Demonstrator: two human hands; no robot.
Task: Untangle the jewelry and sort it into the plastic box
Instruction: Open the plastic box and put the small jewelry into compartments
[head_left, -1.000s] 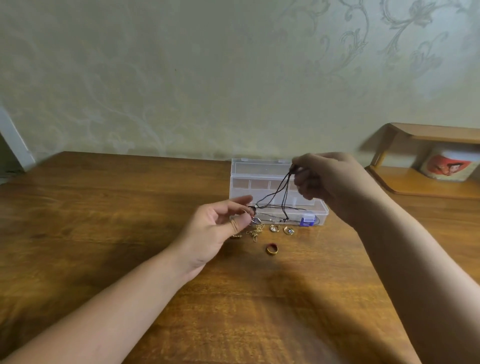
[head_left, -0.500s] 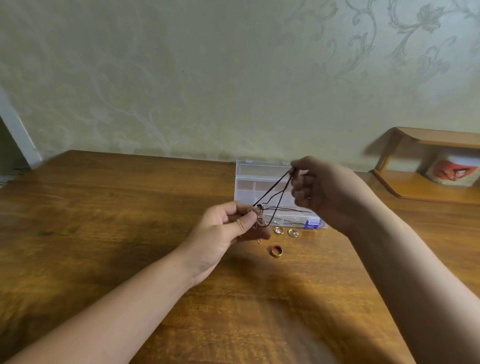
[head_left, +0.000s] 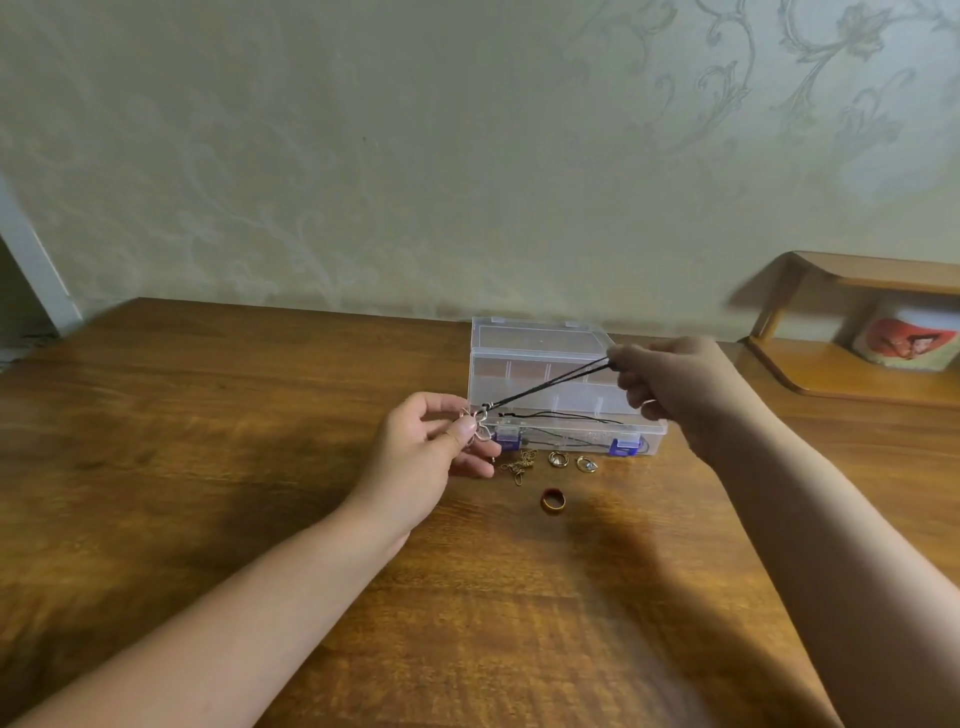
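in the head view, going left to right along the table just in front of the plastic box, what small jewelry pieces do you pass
gold chain → gold ring → ring with a pale stone. The red and gold band lies nearer the camera, below the gold ring, so it is left out of the row.

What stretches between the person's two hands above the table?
In the head view, a taut black cord runs from the left hand to the right hand.
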